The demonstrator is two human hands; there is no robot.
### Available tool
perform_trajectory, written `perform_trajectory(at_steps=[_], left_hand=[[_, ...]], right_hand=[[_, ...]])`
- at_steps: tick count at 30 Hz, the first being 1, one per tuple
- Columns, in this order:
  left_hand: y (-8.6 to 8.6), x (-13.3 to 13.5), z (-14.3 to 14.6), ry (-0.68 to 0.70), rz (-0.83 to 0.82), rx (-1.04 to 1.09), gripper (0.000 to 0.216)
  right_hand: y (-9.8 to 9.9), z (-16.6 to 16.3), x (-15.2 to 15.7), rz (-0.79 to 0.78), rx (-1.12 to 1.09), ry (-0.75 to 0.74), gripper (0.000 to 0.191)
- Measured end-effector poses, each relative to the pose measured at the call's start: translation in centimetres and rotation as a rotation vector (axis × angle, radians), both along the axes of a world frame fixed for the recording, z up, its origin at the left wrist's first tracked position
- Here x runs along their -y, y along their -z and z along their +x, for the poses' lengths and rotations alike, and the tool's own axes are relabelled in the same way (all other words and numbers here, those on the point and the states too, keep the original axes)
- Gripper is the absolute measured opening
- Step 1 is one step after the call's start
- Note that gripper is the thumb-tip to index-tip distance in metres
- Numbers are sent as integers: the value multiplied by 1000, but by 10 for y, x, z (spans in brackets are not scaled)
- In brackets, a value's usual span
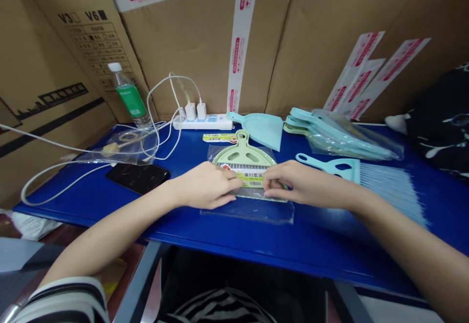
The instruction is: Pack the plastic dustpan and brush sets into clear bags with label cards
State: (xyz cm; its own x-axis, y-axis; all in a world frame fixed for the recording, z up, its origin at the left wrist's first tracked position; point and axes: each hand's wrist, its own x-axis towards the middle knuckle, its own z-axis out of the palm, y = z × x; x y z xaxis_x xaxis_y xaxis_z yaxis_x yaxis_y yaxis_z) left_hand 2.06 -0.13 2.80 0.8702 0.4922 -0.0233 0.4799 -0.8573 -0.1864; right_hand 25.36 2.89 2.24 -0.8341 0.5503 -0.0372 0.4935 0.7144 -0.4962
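Note:
A pale green dustpan (pixel 245 155) lies in a clear plastic bag (pixel 252 210) on the blue table (pixel 234 245), handle pointing away from me. Across it runs a yellow-green paper label (pixel 252 179). My left hand (pixel 207 186) pinches the label's left end with thumb and fingers closed. My right hand (pixel 296 182) pinches its right end the same way. Both hands rest on the bag.
A light blue brush (pixel 370 179) lies right of my hands; a light blue dustpan (pixel 261 127) and bagged dustpan sets (pixel 340 135) sit behind. A spare label (pixel 220 138), power strip (pixel 203 121), black phone (pixel 138 176), cables and green-labelled bottle (pixel 129 96) stand left. Cardboard boxes wall the back.

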Motion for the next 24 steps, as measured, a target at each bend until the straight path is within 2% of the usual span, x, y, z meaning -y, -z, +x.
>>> perform_trajectory(at_steps=[5,9,17,20,24], left_hand=[[6,2,4,41,116,-12,13],[8,2,5,59,142,-16,15],[11,8,13,-12,145,-65,14],[11,16,17,-183,157,-103,15],[7,23,15,-589,230,-127,24]], right_hand=[[7,-3,0,2,-39,27,18],[7,-5,0,-3,-30,24,12],[6,-7,1,-18,-9,37,8],[6,-7,2,-18,-10,38,9],[7,-6,2,-20,-21,34,11]])
